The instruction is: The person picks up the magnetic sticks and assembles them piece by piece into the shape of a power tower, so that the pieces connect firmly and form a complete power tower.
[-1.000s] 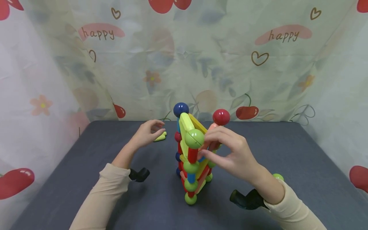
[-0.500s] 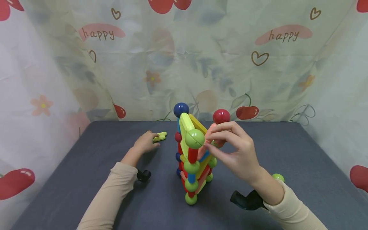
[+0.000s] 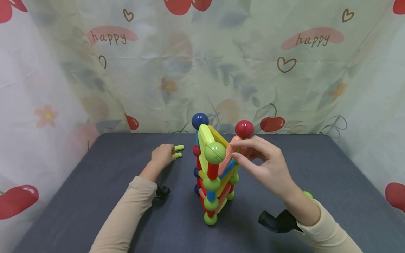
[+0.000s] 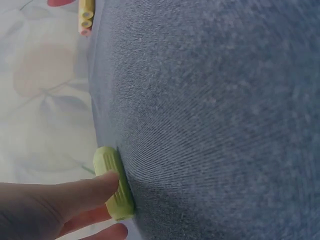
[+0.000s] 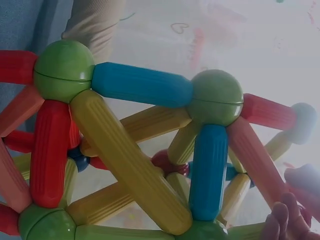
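Note:
A tall tower of magnetic sticks and balls [image 3: 211,184] stands upright in the middle of the table. At its upper right my right hand [image 3: 267,165] pinches the upper end of a pink stick [image 5: 255,155], just below the red ball [image 3: 244,129]; its fingers partly hide that end. To the left of the tower, my left hand [image 3: 162,155] reaches down to two light green sticks [image 3: 179,148] lying on the table. In the left wrist view the thumb presses against one light green stick [image 4: 106,159], with fingers on its other side.
A loose green ball [image 3: 308,194] lies on the dark table [image 3: 95,196], half hidden behind the right forearm. Several yellow sticks [image 4: 86,12] appear near the far edge in the left wrist view. A printed curtain [image 3: 202,80] surrounds the table behind and beside.
My left hand has come down onto the light green sticks, which now lie farther apart. My right hand has shifted slightly right and up along the pink stick.

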The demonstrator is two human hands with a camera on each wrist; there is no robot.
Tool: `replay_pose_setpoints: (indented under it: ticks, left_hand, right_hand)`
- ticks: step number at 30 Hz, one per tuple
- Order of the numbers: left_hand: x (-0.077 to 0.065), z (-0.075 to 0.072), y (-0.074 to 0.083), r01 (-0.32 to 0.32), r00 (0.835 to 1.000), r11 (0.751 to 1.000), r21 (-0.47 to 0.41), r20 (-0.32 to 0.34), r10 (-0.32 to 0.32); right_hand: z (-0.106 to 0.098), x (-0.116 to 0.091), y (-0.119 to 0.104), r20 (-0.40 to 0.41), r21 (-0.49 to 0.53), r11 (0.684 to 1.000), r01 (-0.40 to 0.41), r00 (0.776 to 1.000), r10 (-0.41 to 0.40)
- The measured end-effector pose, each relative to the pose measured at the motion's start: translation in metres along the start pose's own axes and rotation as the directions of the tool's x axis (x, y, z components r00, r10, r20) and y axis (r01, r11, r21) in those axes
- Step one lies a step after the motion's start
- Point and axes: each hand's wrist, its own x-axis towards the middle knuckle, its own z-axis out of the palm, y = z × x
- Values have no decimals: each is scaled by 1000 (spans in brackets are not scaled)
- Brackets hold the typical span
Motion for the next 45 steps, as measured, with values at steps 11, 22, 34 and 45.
replay_pose_setpoints:
  ticks: [11, 22, 34, 45]
  left_hand:
    - [-15, -32, -6, -121, 993, 957, -262, -28, 118]
    - [-61, -130, 42, -447, 893, 634, -631, -270, 360]
    - [-91, -174, 100, -500, 850, 477, -723, -304, 430]
    - [-96, -168, 118, -481, 839, 503, -718, -210, 502]
  right_hand:
    - [1, 1, 0, 27, 29, 999, -42, 999, 41]
    - [1, 0, -1, 16, 21, 999, -48, 999, 47]
    - [4, -1, 2, -6, 16, 1000, -23, 1000, 23]
    - [4, -2, 4, -10, 32, 999, -8, 1000, 9]
